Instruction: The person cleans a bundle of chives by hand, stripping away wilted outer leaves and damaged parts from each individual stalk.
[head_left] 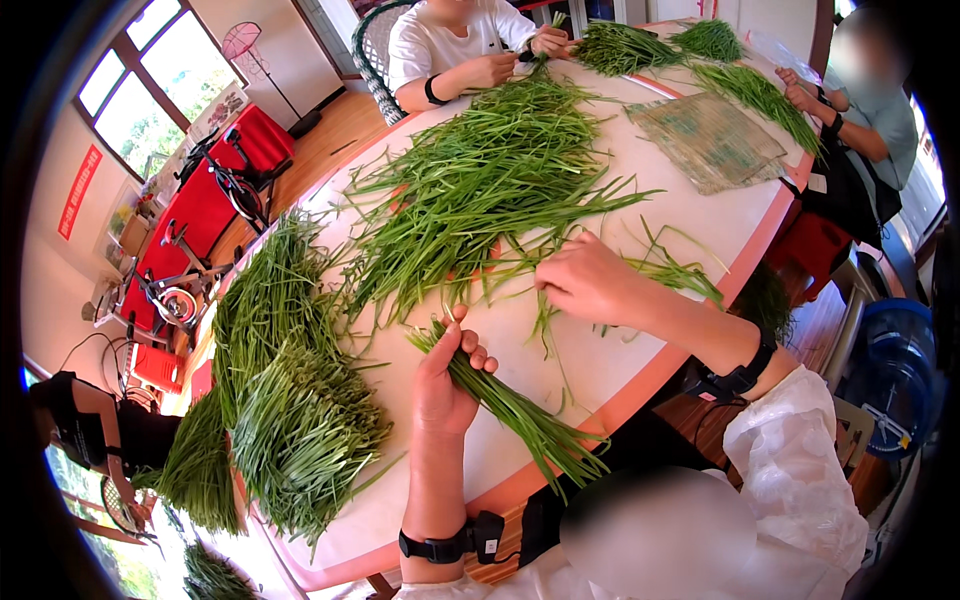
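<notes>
A bunch of green garlic chives [515, 410] is gripped in my left hand [447, 385], its fingers wrapped round the stalks and the leaf ends trailing toward the table's near edge. My right hand [585, 278] is closed in a pinch just above loose chive stalks [680, 275] scattered on the table. Some stalks pass by its fingertips, and what it pinches is hidden. Beyond both hands spreads a large loose heap of chives [490, 170]. Left of my left hand lie neater piles of chives [300, 430], stacked along the table's left side.
The pale table [440, 545] has an orange border. A flattened woven sack [705, 140] lies toward its far right. Two people [455, 50] [875, 120] work with chives across the table; another person's arm [110, 430] shows at left. A blue water bottle [890, 350] stands at right.
</notes>
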